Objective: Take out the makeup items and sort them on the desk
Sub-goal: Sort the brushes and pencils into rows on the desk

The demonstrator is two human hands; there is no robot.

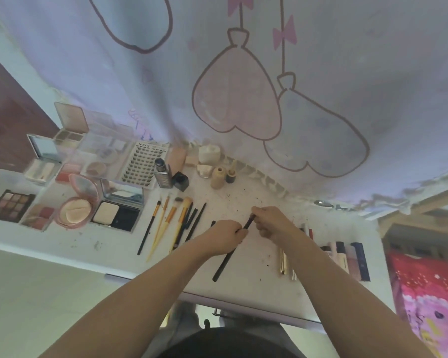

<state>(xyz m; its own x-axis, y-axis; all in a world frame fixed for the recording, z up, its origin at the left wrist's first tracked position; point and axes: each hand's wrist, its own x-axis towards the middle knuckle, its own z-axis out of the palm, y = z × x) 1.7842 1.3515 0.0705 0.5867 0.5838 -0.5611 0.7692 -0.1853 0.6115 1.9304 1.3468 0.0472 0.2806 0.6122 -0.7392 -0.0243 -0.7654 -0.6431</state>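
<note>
While both hands meet over the middle of the white desk (243,288), the head view shows a long black pencil-like stick (229,251) caught between them, its long axis running on a diagonal from the near-left, where its free end lies low over the desk, up toward the far-right. The left hand (224,235) curls its fingers round the stick's middle, and the right hand (270,222) pinches the upper tip with bent fingers, so neither hand is loose or spread. Most of the stick's length trails out below the left hand toward the person, while only a short stretch shows between the two hands. Judging by this, the left hand carries the stick and the right is working its tip, perhaps a cap, though that part is too small to tell. A row of brushes (171,226) lies just left of the left hand, roughly parallel to the stick, and looks the likely place for it. Tubes (347,259) lie to the right, partly hidden behind the right forearm, and open compacts (75,210) sit well to the left.
</note>
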